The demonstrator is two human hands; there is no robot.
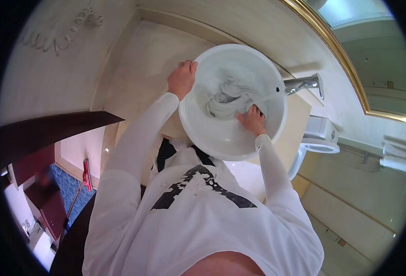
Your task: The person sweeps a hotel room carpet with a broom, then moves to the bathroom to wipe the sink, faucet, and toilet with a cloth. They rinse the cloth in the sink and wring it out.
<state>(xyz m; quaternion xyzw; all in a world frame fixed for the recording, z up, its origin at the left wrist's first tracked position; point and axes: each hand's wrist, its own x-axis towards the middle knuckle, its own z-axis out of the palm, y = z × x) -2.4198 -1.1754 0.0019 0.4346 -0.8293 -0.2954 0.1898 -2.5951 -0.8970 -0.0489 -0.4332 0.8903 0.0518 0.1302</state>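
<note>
A round white washbasin [220, 145] stands before me with water in it. A wet, light grey cloth [237, 88] lies bunched in the water. My left hand [183, 78] rests over the basin's left rim with its fingers curled onto the edge. Inside the bowl, my right hand [253, 121] is low at the right, beside the cloth. Its fingers are bent and a dark patch shows by the fingertips; whether they grip anything is unclear. From the chrome faucet [303, 84] on the right, a thin stream of water runs down near that hand.
A beige countertop [147, 58] surrounds the basin. To the right are a white toilet [318, 146] and folded towels [397, 155]; a gold-framed mirror [347, 65] hangs above. A dark wooden door edge [58, 131] and a red-headed mop [86, 175] are at the left. A coiled cord [65, 31] is on the wall.
</note>
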